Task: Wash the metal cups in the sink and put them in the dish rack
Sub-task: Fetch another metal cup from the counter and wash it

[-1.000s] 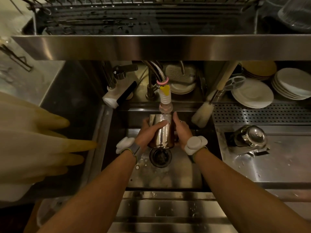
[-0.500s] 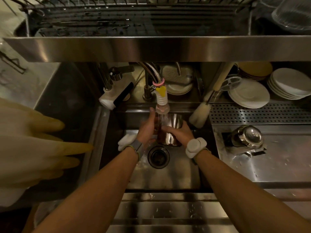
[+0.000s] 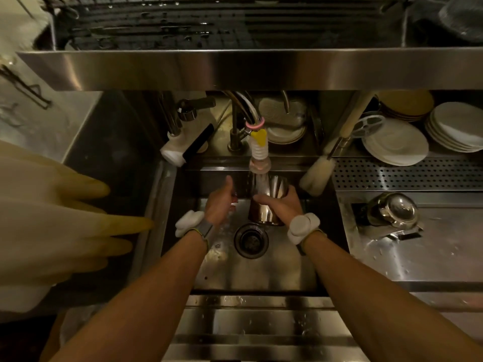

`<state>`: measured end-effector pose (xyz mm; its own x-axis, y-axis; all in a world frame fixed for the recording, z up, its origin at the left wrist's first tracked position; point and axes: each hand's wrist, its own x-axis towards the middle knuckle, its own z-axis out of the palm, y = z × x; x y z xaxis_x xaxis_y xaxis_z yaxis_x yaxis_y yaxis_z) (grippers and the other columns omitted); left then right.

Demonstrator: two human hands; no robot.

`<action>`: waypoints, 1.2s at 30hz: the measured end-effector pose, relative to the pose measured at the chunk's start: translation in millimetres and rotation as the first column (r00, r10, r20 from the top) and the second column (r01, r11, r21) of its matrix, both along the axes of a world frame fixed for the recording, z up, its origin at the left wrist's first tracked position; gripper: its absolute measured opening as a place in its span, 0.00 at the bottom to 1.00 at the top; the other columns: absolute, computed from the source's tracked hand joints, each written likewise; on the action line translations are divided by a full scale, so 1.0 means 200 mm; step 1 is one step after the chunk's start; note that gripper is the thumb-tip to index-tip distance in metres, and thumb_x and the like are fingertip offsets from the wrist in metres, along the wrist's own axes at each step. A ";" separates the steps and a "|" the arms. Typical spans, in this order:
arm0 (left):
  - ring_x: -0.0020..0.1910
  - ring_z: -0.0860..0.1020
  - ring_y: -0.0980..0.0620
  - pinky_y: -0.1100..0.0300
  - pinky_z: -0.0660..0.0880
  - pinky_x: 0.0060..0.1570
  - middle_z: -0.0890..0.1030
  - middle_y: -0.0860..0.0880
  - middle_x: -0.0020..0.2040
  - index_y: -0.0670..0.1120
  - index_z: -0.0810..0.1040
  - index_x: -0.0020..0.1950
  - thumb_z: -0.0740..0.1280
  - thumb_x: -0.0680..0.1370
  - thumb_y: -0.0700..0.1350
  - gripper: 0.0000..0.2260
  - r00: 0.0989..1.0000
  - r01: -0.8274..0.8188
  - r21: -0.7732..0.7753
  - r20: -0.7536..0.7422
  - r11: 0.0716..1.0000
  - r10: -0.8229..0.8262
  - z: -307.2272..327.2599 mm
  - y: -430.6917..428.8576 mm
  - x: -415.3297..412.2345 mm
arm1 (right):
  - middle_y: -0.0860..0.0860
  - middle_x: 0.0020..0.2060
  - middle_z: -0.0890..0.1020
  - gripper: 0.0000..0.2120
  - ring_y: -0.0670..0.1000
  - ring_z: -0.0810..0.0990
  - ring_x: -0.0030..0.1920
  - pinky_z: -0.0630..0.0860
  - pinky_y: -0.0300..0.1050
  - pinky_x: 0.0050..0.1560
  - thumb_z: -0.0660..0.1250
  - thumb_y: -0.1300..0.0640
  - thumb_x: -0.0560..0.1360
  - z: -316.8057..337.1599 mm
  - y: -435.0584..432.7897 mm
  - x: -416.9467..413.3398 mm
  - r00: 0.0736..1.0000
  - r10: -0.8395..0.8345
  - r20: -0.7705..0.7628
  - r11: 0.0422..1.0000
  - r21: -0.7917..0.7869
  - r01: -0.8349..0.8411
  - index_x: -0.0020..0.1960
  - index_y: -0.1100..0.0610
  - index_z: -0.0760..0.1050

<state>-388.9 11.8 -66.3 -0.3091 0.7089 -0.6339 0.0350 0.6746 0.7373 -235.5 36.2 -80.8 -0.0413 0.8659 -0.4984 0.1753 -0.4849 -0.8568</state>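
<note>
R hand [image 3: 283, 206] wraps the metal cup [image 3: 278, 188] from the right, fingers curled round its mid-wall. Cup is roughly upright w/ slight tilt, mouth up under the faucet nozzle [image 3: 258, 163], water running in. It sits over the back half of the sink [image 3: 261, 273], just behind the drain [image 3: 251, 240]; can't tell if the base touches the sink floor.

L hand [image 3: 218, 205] is just left of the cup, not touching: thumb up, fingers loosely bent, nothing visible in it.

Edges:
- Sink back wall is close behind the cup.
- Brush [image 3: 317, 173] leans at the back-right corner, near R hand.
- Shelf edge [image 3: 235, 69] overhangs the faucet; dish rack [image 3: 209, 22] is above it.
- Rubber gloves [image 3: 65, 218] reach to the sink's left rim.
- Right desk [image 3: 431, 257]: metal pot [image 3: 394, 210] on its side near the rim, plates [image 3: 394, 145] behind.

Open room is sink floor in front of the drain, btw the forearms.
</note>
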 end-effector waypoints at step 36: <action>0.51 0.82 0.44 0.45 0.80 0.48 0.84 0.43 0.52 0.47 0.80 0.56 0.69 0.70 0.61 0.22 0.914 -0.098 -0.071 0.387 0.993 0.118 0.01 0.05 0.05 | 0.59 0.52 0.82 0.31 0.60 0.81 0.54 0.80 0.62 0.50 0.71 0.35 0.65 0.02 0.01 -0.14 0.960 -0.100 -0.261 0.921 -0.389 -0.010 0.58 0.57 0.77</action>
